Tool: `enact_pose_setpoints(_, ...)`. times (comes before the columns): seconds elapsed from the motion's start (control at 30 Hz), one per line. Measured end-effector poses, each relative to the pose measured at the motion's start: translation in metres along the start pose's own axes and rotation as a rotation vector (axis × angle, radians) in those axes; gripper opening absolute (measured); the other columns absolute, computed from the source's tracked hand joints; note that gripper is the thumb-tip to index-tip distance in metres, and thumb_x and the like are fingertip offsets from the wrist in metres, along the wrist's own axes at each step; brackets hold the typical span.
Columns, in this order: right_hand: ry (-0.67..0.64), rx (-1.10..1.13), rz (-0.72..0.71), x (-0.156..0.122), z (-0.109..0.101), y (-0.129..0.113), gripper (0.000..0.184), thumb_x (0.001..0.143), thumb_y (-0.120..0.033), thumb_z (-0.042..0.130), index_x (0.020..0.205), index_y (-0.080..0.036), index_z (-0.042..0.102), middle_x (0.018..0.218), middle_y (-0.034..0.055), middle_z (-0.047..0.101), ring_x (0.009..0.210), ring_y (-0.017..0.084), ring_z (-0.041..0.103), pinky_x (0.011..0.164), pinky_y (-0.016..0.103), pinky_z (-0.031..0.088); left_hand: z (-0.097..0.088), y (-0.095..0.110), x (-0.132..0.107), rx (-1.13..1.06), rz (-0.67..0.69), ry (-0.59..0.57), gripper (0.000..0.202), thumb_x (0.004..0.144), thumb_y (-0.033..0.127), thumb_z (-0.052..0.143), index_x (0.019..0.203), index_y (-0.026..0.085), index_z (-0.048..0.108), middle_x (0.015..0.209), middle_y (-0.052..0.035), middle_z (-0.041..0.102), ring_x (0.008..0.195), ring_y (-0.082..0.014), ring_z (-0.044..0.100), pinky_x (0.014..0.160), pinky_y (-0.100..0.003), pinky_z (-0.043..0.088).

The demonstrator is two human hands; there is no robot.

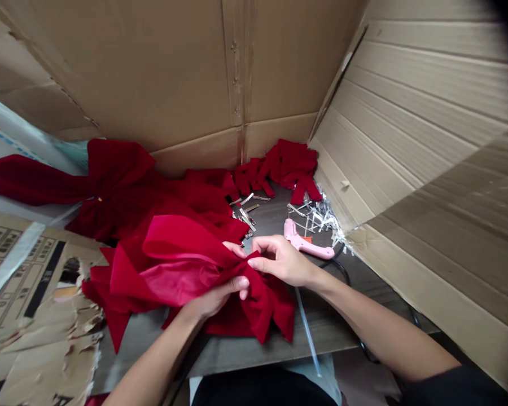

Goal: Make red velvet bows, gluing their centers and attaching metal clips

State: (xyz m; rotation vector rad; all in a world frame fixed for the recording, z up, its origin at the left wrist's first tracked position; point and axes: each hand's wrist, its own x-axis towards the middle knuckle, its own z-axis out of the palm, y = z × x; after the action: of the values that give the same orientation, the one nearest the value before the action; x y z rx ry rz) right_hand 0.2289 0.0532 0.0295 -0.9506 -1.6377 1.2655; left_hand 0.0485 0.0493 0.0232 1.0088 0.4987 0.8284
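Note:
A large red velvet bow [173, 239] with a shinier inner side is gathered between both hands above the table. My left hand [220, 293] grips its pinched middle from below, with the thumb on the near side. My right hand [279, 259] pinches the same gathered centre from the right, thumb and fingers closed on the fabric. The bow's tails [266, 307] hang toward the table's front edge. Just beyond my right hand lies a pink glue gun [307, 241]. A clear glue stick [308, 332] reaches over the front edge.
More red bows [114, 189] pile up at the left. Short red fabric strips [292, 160] lie at the back. Metal clips [249, 217] and white-silver scraps [322, 214] scatter nearby. Cardboard walls [186, 73] enclose the back and right; a torn carton [38, 293] stands left. A black cord [344, 272] runs right.

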Motion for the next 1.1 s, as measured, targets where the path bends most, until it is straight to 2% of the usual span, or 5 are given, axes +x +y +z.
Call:
enact_pose_setpoints(0.23,-0.016,0.053,0.007,-0.003,0.006,-0.005,0.028,0.081,-0.035,0.061,0.064,-0.018,0.045,0.058,-0.0036,0.048,0.054,0.010,0.042,0.051,0.023,0.032,-0.008,0.002,0.001,-0.045,-0.128,0.167,0.029,0.055,0.021,0.085,0.074,0.015,0.064,0.057,0.0025,0.061,0.046,-0.0107,0.053,0.048,-0.024,0.041)
enact_pose_setpoints(0.37,0.118,-0.114,-0.064,-0.004,0.007,-0.006,0.027,0.082,-0.031,0.059,0.063,-0.018,0.045,0.057,-0.0041,0.044,0.054,0.010,0.039,0.052,0.024,0.031,-0.013,-0.003,0.002,-0.071,-0.223,0.234,0.025,0.059,0.030,0.084,0.068,0.012,0.069,0.064,-0.0050,0.070,0.065,-0.0197,0.064,0.073,-0.034,0.050)
enact_pose_setpoints(0.57,0.246,-0.228,-0.093,-0.003,0.009,-0.003,0.029,0.082,-0.029,0.059,0.061,-0.020,0.042,0.053,-0.0053,0.040,0.049,0.010,0.036,0.049,0.024,0.028,0.001,-0.004,0.003,-0.166,-0.140,0.434,0.028,0.062,0.021,0.082,0.088,0.014,0.074,0.092,-0.0071,0.076,0.102,-0.0261,0.066,0.102,-0.042,0.042)
enact_pose_setpoints(0.83,0.315,-0.430,-0.351,-0.002,0.015,-0.001,0.021,0.087,-0.020,0.058,0.068,-0.020,0.049,0.077,0.0045,0.057,0.078,0.019,0.052,0.071,0.032,0.042,0.007,-0.001,0.000,-0.095,-0.093,0.446,0.027,0.064,0.017,0.082,0.090,0.012,0.075,0.094,-0.0080,0.077,0.102,-0.0276,0.067,0.105,-0.045,0.043)
enact_pose_setpoints(1.1,0.298,-0.250,-0.177,-0.003,0.012,-0.005,0.019,0.084,-0.024,0.067,0.070,-0.019,0.055,0.069,0.0009,0.061,0.065,0.016,0.056,0.064,0.029,0.042,0.010,0.003,0.001,-0.066,-0.022,0.407,0.044,0.072,0.018,0.077,0.115,0.017,0.068,0.106,-0.0080,0.075,0.108,-0.0266,0.065,0.105,-0.043,0.044)
